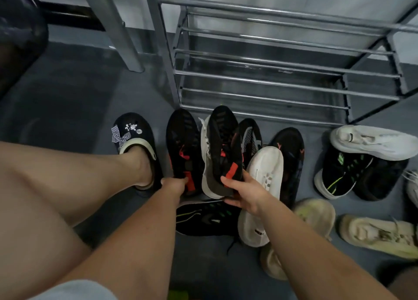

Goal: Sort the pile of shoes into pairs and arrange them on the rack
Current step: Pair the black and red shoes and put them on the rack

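Observation:
My left hand [174, 184] grips the heel of a black sneaker with red accents [182, 141], toe pointing toward the rack. A matching black and red sneaker [222, 141] is held at its heel by my right hand [243, 192], lifted above the pile. The grey metal shoe rack [282, 73] stands just beyond, its tiers of bars bare. Under and around the held shoes lie a white sneaker [263, 193], a black sneaker with green stripes [208, 217] and another dark shoe [291, 155].
Right of the pile sit a white sneaker [373, 141], a black and green sneaker [339, 175] and cream sneakers [380, 234]. My left foot wears a black clog with charms [133, 137]. A grey post [122, 28] stands left of the rack. The floor is dark grey.

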`<state>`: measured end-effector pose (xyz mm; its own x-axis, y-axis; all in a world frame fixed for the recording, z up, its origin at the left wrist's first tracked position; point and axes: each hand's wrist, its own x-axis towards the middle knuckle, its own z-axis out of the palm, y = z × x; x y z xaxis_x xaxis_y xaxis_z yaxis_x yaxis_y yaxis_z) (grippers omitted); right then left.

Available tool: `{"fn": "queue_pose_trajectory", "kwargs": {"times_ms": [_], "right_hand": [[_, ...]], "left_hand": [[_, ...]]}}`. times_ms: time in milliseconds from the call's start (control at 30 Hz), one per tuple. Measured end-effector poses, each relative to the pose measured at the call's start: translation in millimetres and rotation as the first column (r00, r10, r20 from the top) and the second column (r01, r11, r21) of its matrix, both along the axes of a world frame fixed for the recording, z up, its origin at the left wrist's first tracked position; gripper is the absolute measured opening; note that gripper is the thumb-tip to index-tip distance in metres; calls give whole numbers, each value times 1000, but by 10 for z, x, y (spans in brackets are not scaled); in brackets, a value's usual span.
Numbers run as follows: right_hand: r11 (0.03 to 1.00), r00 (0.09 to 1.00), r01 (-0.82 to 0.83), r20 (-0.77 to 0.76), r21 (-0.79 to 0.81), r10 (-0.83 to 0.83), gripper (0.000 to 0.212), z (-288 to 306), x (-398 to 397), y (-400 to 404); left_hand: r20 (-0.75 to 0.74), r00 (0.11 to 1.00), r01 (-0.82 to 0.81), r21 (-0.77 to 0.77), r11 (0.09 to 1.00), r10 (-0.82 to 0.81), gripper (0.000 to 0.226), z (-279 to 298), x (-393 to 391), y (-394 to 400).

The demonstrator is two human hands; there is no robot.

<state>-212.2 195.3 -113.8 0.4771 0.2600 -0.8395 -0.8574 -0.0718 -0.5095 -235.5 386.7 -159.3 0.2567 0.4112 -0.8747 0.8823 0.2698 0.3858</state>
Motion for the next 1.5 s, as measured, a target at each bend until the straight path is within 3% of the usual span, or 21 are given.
{"fn": "queue_pose_trajectory", "kwargs": {"times_ms": [167, 233, 333, 433, 500, 700, 833, 967, 1133, 1300, 1500], "right_hand": [[998, 998, 53, 31, 23, -53, 52, -5, -3, -8], [995, 995, 93, 39, 30, -94, 54, 20, -4, -11], [983, 983, 179, 31, 32, -180, 51, 118, -5, -17], [969, 969, 243, 27, 41, -245, 46, 263, -17, -64], [967, 967, 251, 33, 35, -252, 43, 362, -42, -105], [959, 959, 278, 41, 59, -281, 33, 591, -201, -202], [942, 942, 321, 65, 97, -328, 27, 753, -273, -227], [925, 923, 361, 99, 117, -372, 18, 915, -344, -338], [919, 892, 387, 218, 79, -395, 29, 1171, -352, -497], [899, 849, 437, 323, 15, -418, 24, 1529, -358, -758], [823, 769, 566, 328, 51, -549, 41, 1971, -427, -1070]], "left_hand": [[109, 982, -136, -128, 982, 151, 47, 12, -83, 31], [144, 979, -121, -147, 982, 143, 44, 27, -111, 41], [174, 984, -22, -66, 998, 34, 39, 144, -104, 65], [143, 980, 116, 161, 980, -140, 39, 380, -53, 132], [158, 971, 145, 199, 969, -178, 40, 565, -21, 147], [218, 968, 105, 90, 990, -122, 38, 1017, -14, -35], [250, 968, 8, -84, 996, 13, 37, 1280, -87, -211], [343, 938, 80, -93, 993, -43, 35, 1482, -119, -362], [461, 870, 216, -38, 976, -175, 27, 1652, -85, -497], [504, 849, 257, -129, 958, -160, 29, 1856, -106, -777], [567, 803, 323, -155, 934, -184, 25, 2245, -105, -1168]]}}
